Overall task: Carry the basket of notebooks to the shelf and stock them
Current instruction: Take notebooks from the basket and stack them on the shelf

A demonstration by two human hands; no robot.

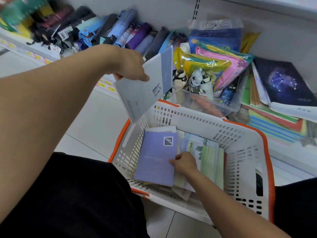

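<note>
Gripping a grey notebook (pixel 145 86) by its upper edge, the left hand (pixel 130 66) has its thumb on the cover and fingers curled behind, so the book hangs tilted and free to swing toward the shelf (pixel 291 157). Below that grip sits the white basket (pixel 188 117) with its orange rim, parked against the shelf edge, probably so both hands stay free and the reach stays short. Beyond the grip, folded umbrellas (pixel 120 31) and a clear tub (pixel 214 103) crowd the shelf; stacked notebooks (pixel 283 83) lie far to its right, the likely destination. Down inside the basket, the right hand (pixel 185 163) pinches the edge of a purple notebook (pixel 156 158), seemingly lifting the next one.
</note>
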